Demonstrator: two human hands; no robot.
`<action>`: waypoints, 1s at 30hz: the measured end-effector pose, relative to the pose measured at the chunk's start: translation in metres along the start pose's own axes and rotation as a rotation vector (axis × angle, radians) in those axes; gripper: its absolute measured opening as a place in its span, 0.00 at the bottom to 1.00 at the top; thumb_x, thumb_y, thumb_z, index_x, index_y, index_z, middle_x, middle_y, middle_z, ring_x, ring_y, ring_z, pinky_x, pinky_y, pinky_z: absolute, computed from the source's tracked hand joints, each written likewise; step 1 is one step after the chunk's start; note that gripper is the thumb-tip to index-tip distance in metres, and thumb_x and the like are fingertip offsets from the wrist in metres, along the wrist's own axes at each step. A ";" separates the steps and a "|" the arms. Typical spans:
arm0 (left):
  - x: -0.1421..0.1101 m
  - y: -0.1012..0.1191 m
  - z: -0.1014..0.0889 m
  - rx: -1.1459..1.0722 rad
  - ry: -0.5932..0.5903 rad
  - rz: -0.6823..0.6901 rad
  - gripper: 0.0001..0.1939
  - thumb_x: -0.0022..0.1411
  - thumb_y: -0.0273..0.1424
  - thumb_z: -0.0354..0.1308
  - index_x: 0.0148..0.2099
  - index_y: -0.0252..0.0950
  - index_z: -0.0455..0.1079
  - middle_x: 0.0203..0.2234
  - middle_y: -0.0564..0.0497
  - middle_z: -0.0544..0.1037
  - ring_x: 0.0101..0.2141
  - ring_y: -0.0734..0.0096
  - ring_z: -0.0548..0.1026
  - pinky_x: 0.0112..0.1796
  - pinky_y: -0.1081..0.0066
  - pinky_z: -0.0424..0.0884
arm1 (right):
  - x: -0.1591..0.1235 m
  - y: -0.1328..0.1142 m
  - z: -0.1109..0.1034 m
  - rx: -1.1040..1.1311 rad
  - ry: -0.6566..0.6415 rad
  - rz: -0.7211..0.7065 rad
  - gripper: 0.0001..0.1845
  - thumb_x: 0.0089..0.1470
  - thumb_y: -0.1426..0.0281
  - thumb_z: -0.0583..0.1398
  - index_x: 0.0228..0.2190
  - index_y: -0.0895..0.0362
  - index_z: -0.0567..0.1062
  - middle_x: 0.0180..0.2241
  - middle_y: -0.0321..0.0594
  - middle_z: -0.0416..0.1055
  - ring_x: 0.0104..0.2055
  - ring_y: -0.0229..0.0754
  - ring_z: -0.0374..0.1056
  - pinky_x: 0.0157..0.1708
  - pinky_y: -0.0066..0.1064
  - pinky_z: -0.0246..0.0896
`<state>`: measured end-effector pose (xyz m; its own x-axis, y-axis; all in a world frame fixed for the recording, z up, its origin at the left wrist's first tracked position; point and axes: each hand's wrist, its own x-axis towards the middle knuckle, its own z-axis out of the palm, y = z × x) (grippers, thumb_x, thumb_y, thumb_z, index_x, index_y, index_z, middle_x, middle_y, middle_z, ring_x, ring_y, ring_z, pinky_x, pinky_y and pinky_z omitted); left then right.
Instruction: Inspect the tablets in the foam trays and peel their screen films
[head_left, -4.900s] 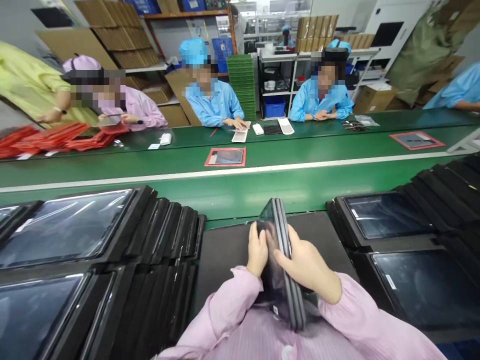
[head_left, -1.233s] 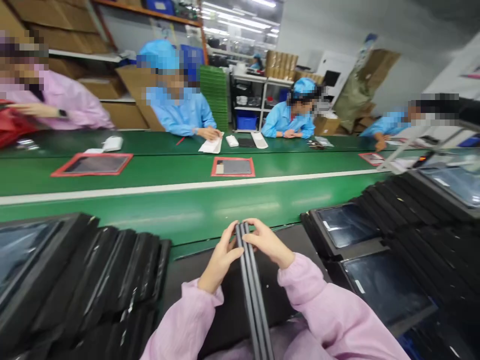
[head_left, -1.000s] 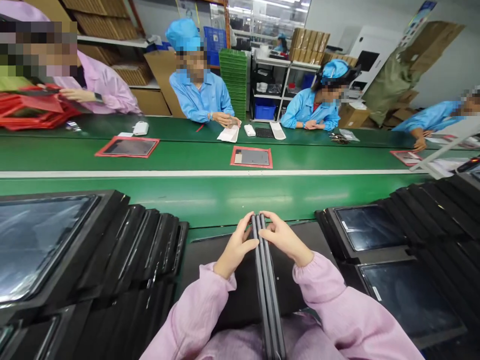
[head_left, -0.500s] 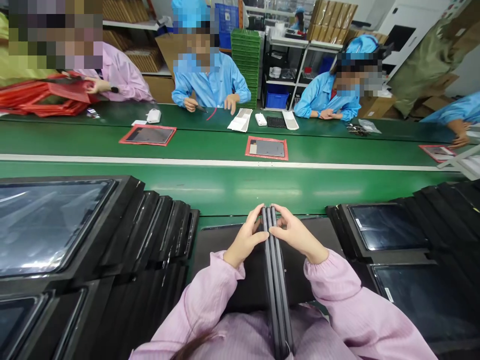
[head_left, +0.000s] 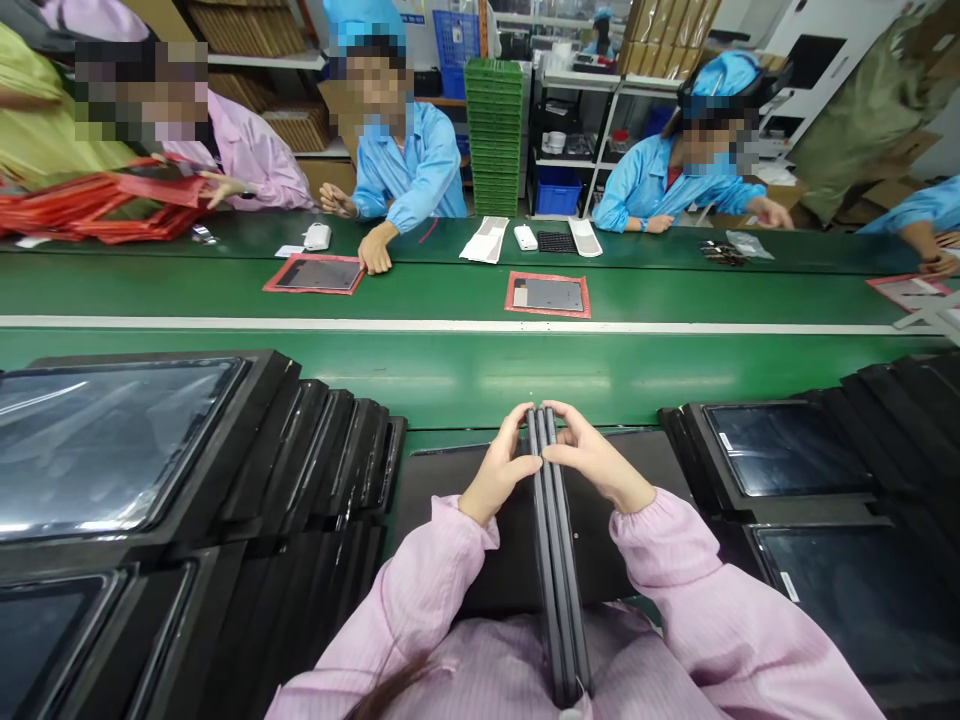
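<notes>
Between my two hands stands a stack of three thin dark-grey slabs, like tablets (head_left: pixel 557 570), upright on edge, their narrow sides facing me. My left hand (head_left: pixel 496 468) grips the far end from the left, thumb on the near edges. On the other side my right hand (head_left: pixel 600 470) mirrors it, fingertips at the far top corner. The broad faces are turned sideways, so I cannot see them. The lower end of the stack rests against my pink smock (head_left: pixel 495 665). Beneath the hands lies a flat black tray (head_left: pixel 499 565), partly covered by my arms.
Stacked black trays holding glossy screens rise at left (head_left: pixel 289 450) and right (head_left: pixel 697 440). Ahead runs a green conveyor belt (head_left: pixel 435 290) carrying panels in red wrap (head_left: pixel 551 294). Several co-workers sit across it; one co-worker's hand (head_left: pixel 377 248) is beside another red-wrapped panel (head_left: pixel 319 273).
The red-wrapped panels have shifted slightly right in view. A co-worker opposite has reached a hand to the left panel. My hands keep the same grip on the slabs.
</notes>
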<state>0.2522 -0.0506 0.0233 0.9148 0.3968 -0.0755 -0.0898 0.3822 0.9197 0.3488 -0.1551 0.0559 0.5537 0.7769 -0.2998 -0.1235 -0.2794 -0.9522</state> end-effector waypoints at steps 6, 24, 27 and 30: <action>-0.010 -0.007 0.028 -0.029 0.183 0.108 0.34 0.40 0.30 0.53 0.53 0.37 0.56 0.53 0.45 0.65 0.55 0.53 0.63 0.56 0.58 0.58 | -0.011 0.003 0.007 0.100 0.024 -0.171 0.29 0.36 0.71 0.58 0.45 0.54 0.63 0.35 0.38 0.65 0.38 0.43 0.64 0.40 0.35 0.60; -0.053 -0.002 0.060 0.129 0.111 0.455 0.18 0.58 0.42 0.55 0.49 0.44 0.68 0.48 0.47 0.69 0.54 0.54 0.63 0.55 0.51 0.58 | -0.079 -0.003 -0.003 0.060 -0.006 -0.550 0.20 0.46 0.69 0.59 0.43 0.51 0.63 0.48 0.43 0.63 0.52 0.47 0.61 0.48 0.37 0.60; -0.055 -0.003 0.061 0.147 0.126 0.465 0.19 0.57 0.42 0.54 0.50 0.42 0.67 0.49 0.46 0.69 0.54 0.53 0.63 0.55 0.51 0.58 | -0.079 -0.004 -0.005 0.045 -0.038 -0.538 0.22 0.46 0.68 0.59 0.44 0.51 0.62 0.49 0.44 0.62 0.51 0.47 0.61 0.43 0.35 0.62; -0.057 -0.003 0.063 0.166 0.138 0.489 0.17 0.60 0.40 0.52 0.51 0.44 0.67 0.50 0.48 0.68 0.54 0.55 0.63 0.56 0.52 0.57 | -0.079 -0.004 -0.008 0.049 -0.069 -0.559 0.22 0.47 0.68 0.60 0.45 0.50 0.63 0.49 0.42 0.62 0.51 0.46 0.61 0.43 0.33 0.63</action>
<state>0.2247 -0.1270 0.0495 0.7203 0.6059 0.3378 -0.4194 -0.0076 0.9078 0.3120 -0.2195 0.0836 0.4908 0.8350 0.2489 0.1342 0.2098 -0.9685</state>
